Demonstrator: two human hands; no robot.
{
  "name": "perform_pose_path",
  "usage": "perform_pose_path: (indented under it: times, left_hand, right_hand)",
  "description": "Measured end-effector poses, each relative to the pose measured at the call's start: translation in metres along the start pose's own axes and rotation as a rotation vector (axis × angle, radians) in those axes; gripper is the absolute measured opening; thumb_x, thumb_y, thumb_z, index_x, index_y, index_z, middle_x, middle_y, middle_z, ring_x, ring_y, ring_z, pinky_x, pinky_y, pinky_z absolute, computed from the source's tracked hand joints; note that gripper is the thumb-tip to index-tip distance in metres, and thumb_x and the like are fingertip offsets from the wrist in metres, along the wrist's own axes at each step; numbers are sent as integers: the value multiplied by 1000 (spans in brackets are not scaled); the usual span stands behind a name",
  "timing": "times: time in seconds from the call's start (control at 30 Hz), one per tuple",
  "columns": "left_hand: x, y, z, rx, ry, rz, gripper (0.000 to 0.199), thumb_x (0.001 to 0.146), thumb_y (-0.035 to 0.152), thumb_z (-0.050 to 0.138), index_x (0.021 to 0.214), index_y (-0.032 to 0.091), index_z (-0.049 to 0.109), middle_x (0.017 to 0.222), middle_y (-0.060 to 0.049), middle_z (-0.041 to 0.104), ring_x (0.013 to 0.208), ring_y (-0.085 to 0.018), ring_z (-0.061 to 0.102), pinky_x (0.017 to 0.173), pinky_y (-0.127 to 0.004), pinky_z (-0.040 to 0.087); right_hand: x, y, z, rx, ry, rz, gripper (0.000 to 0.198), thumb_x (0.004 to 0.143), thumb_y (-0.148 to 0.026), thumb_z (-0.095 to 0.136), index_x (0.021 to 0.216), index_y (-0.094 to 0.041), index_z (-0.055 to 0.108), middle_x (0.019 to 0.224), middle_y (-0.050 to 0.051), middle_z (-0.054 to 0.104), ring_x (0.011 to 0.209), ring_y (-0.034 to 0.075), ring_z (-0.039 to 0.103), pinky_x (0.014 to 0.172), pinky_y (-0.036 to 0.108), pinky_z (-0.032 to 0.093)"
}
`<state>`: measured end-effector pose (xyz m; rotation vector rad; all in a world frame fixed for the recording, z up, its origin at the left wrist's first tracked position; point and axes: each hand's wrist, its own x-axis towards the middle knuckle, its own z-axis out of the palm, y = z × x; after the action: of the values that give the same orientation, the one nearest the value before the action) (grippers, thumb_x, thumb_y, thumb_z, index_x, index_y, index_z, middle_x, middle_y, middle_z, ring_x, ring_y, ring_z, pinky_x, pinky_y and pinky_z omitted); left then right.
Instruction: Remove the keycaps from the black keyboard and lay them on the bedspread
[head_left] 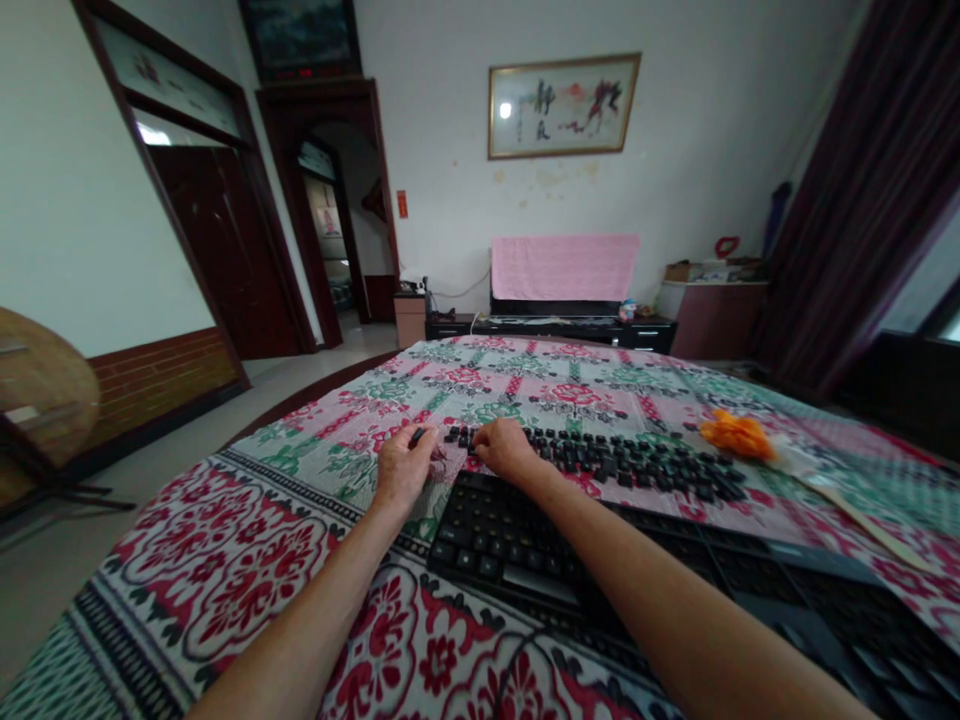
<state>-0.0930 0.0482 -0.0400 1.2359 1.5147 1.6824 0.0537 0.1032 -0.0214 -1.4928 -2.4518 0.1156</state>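
My left hand [405,465] is raised a little over the tablecloth, thumb and fingers closed on a small black keycap [417,437]. Beside it, my right hand [506,450] reaches down to the left end of the loose keycaps [637,460], its fingers curled together. Whatever may be between those fingertips is hidden. The loose black keycaps lie in rows across the cloth. Below my right forearm sits a black keyboard [480,530]; its left part has keys in place, and the forearm covers some of its middle.
A patterned tablecloth [255,560] covers the round table. At the right lies an orange fluffy thing [736,434], close to a pale stick-like handle [874,525]. A thin black cable [510,665] runs near the front. A pink cloth [564,267] hangs over something on the far cabinet.
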Motion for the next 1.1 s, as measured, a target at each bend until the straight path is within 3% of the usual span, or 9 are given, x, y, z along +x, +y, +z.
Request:
perform_pose_path:
  times: [0.17, 0.33, 0.53, 0.67, 1.1]
  left_hand:
    - [1, -3, 1, 24, 0, 9, 37, 66, 44, 56, 87, 14, 63, 56, -2, 63, 48, -14, 59, 42, -20, 44]
    - [3, -7, 0, 40, -12, 29, 38, 67, 47, 55, 87, 14, 63, 57, -3, 64, 46, -13, 58, 41, -20, 44]
    - [4, -8, -1, 26, -25, 37, 38, 68, 47, 55, 85, 14, 63, 57, -3, 64, 47, -13, 58, 41, -19, 43]
    - [4, -9, 0, 13, -31, 28, 37, 67, 46, 55, 84, 15, 63, 57, -3, 64, 49, -13, 59, 43, -20, 44]
    - [5, -11, -1, 31, -36, 53, 37, 68, 46, 54, 83, 14, 64, 57, -3, 63, 51, -14, 60, 44, -20, 45]
  right_hand:
    - [-2, -6, 3, -52, -27, 1, 29, 74, -16, 45, 88, -20, 70, 88, 9, 68, 84, 18, 61, 75, 25, 42]
    - [1, 0, -11, -111, -32, -22, 33, 74, -15, 44, 94, -23, 69, 91, 8, 67, 86, 19, 60, 76, 26, 42]
    - [5, 9, -18, -228, -105, -310, 41, 70, -14, 48, 105, -31, 62, 99, 6, 60, 90, 19, 56, 74, 26, 41]
    - [4, 6, -14, -307, -134, -390, 41, 71, -16, 50, 107, -33, 60, 102, 7, 56, 90, 21, 55, 73, 29, 41]
    - [2, -3, -13, -395, -124, -375, 32, 75, -18, 49, 103, -24, 62, 99, 11, 59, 95, 24, 54, 81, 37, 36]
